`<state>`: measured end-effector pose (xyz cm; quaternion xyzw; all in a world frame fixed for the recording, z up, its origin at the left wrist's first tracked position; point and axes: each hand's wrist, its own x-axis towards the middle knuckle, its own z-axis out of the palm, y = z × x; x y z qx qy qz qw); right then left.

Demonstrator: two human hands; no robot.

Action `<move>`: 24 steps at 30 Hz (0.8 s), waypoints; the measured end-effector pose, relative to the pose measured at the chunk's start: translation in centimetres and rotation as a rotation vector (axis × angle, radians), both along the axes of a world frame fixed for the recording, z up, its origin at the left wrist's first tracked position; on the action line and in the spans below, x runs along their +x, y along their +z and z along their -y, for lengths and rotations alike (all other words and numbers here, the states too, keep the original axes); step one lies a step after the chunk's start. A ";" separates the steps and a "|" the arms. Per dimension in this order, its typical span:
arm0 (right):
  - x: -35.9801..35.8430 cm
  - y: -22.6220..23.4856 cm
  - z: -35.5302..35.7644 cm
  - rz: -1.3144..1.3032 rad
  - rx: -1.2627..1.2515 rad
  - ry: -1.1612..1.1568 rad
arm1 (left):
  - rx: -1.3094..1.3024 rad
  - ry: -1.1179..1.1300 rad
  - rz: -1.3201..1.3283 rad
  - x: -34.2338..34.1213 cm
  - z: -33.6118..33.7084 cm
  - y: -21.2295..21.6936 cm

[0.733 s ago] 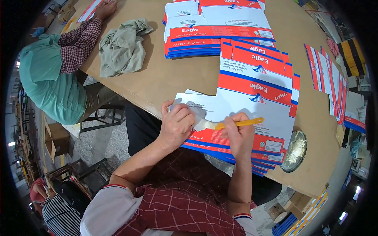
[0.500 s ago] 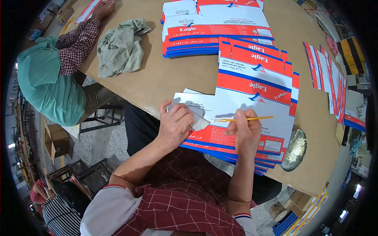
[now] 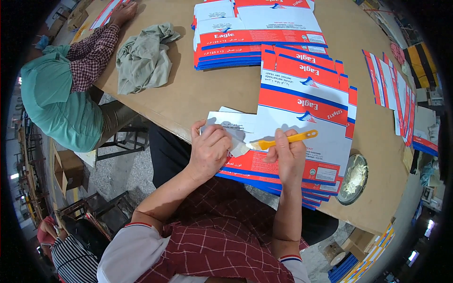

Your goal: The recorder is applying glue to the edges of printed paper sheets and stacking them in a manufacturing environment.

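Below the middle of the view, my left hand (image 3: 210, 148) is closed on a small greyish-white flap (image 3: 239, 147), which it bends up at the left edge of a flat carton. My right hand (image 3: 289, 155) pinches a yellow flat brush (image 3: 303, 137), bristles pointing left. Creamy paste clings to the bristle tip, which is at the flap's right edge. Under both hands lies a fanned stack of flat red, white and blue cartons (image 3: 325, 123), overhanging the near table edge. To its right sits a round dish (image 3: 350, 194) of pale paste.
A second carton stack (image 3: 283, 21) lies at the far side of the table (image 3: 212, 89). More cartons (image 3: 394, 94) fan out at the right. A crumpled grey-green cloth (image 3: 144, 59) rests at left, beside a seated co-worker in green (image 3: 56, 104). An open cardboard box (image 3: 68, 170) stands on the floor.
The brush has turned so its broad handle shows, and its tip has shifted left to the flap. My right hand has moved slightly left; my left hand is nearly still.
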<state>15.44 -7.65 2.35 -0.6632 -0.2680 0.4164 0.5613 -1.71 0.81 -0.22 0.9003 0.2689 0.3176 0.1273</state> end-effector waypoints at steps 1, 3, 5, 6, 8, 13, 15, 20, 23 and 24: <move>0.2 -0.1 0.0 0.000 0.001 -0.001 | 0.004 0.000 0.003 0.0 0.0 -0.1; 0.4 -0.5 0.0 -0.071 0.097 -0.074 | 0.008 -0.002 0.006 0.0 0.0 -0.1; -0.2 -0.3 -0.3 -0.028 0.075 -0.069 | -0.055 0.004 0.006 0.0 0.1 0.0; -0.5 -0.2 -0.4 0.014 0.055 -0.060 | -0.053 0.004 0.006 -0.1 0.1 0.0; -0.4 -0.1 -0.2 0.004 0.041 -0.005 | -0.003 0.000 -0.015 -0.2 0.0 0.1; 0.5 -0.7 0.6 -0.325 0.153 -0.153 | -0.018 -0.011 0.008 -0.3 0.1 -0.2; 0.6 -0.6 0.4 -0.543 0.248 -0.418 | -0.016 -0.022 0.023 -0.1 0.1 0.1; 1.7 -1.7 0.1 -0.659 0.310 -0.436 | 0.005 -0.278 -0.052 1.1 0.2 2.9; 1.8 -1.3 0.1 -0.662 0.316 -0.410 | -0.076 -0.274 -0.295 1.2 0.2 2.5; 1.8 -1.2 0.0 -0.661 0.315 -0.408 | -0.120 -0.312 -0.327 1.3 -0.3 3.0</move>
